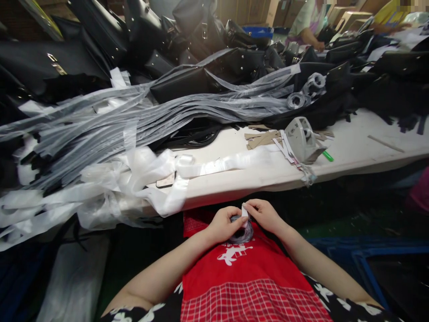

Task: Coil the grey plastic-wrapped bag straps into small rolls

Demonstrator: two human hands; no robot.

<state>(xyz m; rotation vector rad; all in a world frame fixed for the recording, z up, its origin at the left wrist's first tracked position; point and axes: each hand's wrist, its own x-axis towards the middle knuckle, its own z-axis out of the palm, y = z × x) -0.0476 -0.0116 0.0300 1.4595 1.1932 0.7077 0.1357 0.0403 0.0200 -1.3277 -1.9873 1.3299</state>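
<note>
Left hand (225, 225) gripping a grey coil (247, 235), right hand (267, 215) pinching a white strip (244, 212), forearms (177, 256) angled inward

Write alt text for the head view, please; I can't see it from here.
A left hand holds a grey coil while the right hand pinches a small white piece at it, in front of a red apron. Beyond, a white table bears long grey strips, crumpled white film, a grey device and piled black bags.
</note>
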